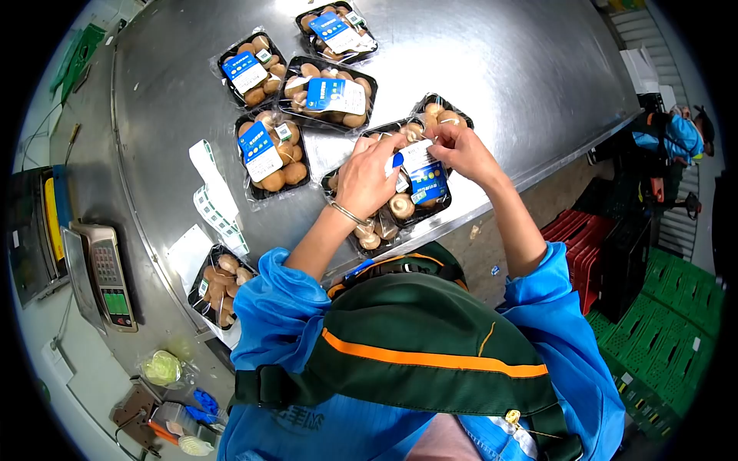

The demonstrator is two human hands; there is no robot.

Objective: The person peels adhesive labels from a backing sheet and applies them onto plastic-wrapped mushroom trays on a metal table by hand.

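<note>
A black tray of mushrooms (401, 206) in clear film lies at the table's front edge. Across it is a blue and white label (427, 180). My left hand (367, 178), with a bracelet at the wrist, is closed at the label's left edge, and something small and blue shows at its thumb tip. At the upper right edge of the label, my right hand (466, 152) is closed in a pinch. My fingers partly hide the tray. Another mushroom tray (447, 114) sits just behind it, and loose-looking mushrooms (370, 240) in film show below my left wrist.
Several labelled mushroom trays (329, 94) stand farther back on the metal table (492, 54). To the left lie a label strip (215, 201), an unlabelled mushroom tray (221, 283) and a scale (108, 276). Red crates (578, 244) and green crates (661, 338) are stacked at right.
</note>
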